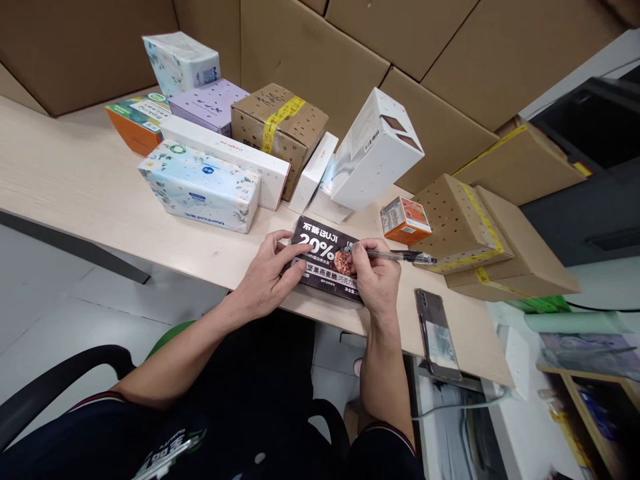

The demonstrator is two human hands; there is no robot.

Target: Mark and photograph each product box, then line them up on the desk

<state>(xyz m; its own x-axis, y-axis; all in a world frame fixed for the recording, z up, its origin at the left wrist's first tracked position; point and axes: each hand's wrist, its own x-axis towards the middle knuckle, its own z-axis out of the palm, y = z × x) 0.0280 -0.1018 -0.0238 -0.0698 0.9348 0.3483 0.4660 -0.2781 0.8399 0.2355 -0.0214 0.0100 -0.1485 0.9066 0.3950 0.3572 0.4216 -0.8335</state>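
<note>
A dark snack box point(320, 230) printed with "20%" and a picture of an oat crisp lies on the wooden table in front of me. My left hand point(273, 275) rests on its left end, thumb and fingers spread around the edge and over the top. A pen point(400, 255) is pinched in my right hand point(376, 277), its dark end sticking out to the right. That hand bears on the right part of the box and covers some of the print. The pen's tip is near the crisp picture; whether it touches cannot be made out.
Behind the snack box stand a tissue pack point(200, 187), a taped brown carton point(277, 120), a tall white box point(377, 150) and a small orange box point(406, 220). A phone point(437, 330) lies at the right table edge. Large cartons point(310, 60) wall off the back.
</note>
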